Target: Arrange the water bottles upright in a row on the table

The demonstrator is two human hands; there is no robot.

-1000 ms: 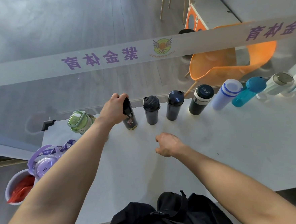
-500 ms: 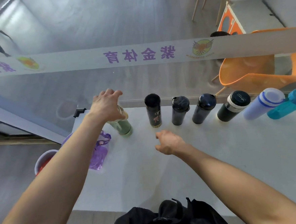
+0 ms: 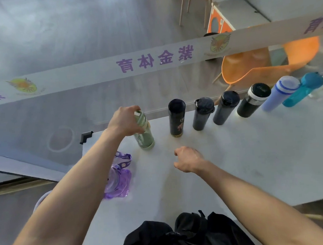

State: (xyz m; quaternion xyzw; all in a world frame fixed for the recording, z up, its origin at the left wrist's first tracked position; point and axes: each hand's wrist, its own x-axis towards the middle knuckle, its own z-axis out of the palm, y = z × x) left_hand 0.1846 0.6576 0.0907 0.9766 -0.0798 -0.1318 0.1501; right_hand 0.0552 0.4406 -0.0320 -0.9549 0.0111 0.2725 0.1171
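My left hand (image 3: 126,122) grips the top of a pale green bottle (image 3: 145,136), which stands upright on the white table (image 3: 235,155) at the left end of a row. To its right stand several upright bottles: a black one with a logo (image 3: 177,118), two dark ones (image 3: 202,114) (image 3: 225,108), a black and white one (image 3: 253,100), a lavender one (image 3: 279,95) and a teal one (image 3: 303,89). A purple bottle (image 3: 118,178) lies on its side near the table's left edge. My right hand (image 3: 188,159) hovers loosely curled above the table, holding nothing.
A black bag (image 3: 183,233) sits at the table's near edge. A glass panel with a printed white band (image 3: 152,59) rises behind the bottles. An orange chair (image 3: 248,66) stands beyond the glass. A black clamp (image 3: 85,136) marks the table's far left corner.
My left hand let go of the black logo bottle, took hold of the green bottle and stood it upright at the left end of the row. The right hand has barely moved.
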